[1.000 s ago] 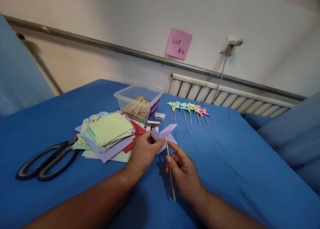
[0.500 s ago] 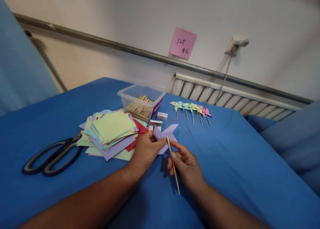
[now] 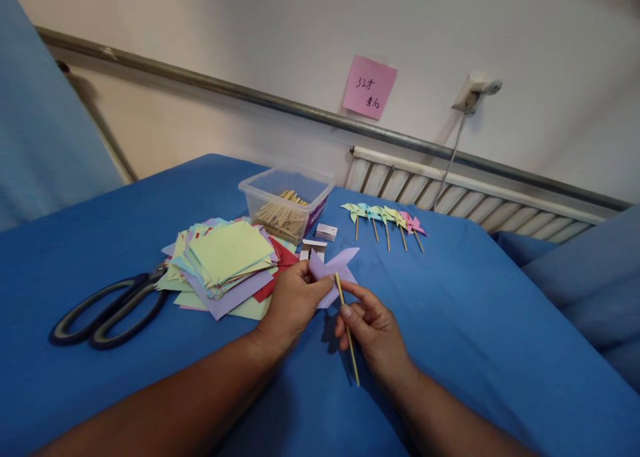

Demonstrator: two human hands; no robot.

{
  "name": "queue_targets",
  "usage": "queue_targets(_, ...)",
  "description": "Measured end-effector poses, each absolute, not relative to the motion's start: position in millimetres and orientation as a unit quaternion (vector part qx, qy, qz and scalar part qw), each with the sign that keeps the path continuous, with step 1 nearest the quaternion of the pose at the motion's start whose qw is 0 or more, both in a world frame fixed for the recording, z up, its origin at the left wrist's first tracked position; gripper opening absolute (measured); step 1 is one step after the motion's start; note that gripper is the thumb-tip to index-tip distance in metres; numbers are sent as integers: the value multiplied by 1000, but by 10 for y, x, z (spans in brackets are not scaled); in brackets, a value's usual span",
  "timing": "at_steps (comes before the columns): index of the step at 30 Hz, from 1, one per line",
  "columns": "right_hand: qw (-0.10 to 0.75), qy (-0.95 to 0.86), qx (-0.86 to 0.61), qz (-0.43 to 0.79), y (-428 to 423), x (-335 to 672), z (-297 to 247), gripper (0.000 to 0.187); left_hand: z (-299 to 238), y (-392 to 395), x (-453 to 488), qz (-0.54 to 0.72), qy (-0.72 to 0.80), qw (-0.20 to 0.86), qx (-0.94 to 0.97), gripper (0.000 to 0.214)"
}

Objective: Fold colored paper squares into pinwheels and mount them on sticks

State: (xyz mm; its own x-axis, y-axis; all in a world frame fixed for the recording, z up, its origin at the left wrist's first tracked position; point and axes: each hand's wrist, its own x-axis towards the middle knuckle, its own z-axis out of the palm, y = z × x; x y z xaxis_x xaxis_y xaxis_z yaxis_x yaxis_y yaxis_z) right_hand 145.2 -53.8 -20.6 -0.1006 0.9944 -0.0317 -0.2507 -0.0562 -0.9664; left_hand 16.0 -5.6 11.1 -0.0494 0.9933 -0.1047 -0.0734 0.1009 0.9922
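Grips unchanged, my left hand [image 3: 293, 296] pinches a folded lilac-paper pinwheel [image 3: 331, 266], right hand [image 3: 373, 324] a slim yellow wooden stick [image 3: 351, 344], seemingly mid-alignment.

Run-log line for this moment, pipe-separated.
left hand: holds purple paper pinwheel | right hand: holds wooden stick, upper end at pinwheel | five stick-mounted pinwheels: on blue cloth

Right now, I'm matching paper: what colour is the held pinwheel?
The pinwheel is light purple, best seen in the head view, the only one.
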Motion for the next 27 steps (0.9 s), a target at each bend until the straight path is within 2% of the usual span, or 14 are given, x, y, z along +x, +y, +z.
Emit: queue_targets(27, 535, -439, -428, 581, -545, 1453, -236, 48, 146, -77, 171, 508, 514, 539, 433, 23)
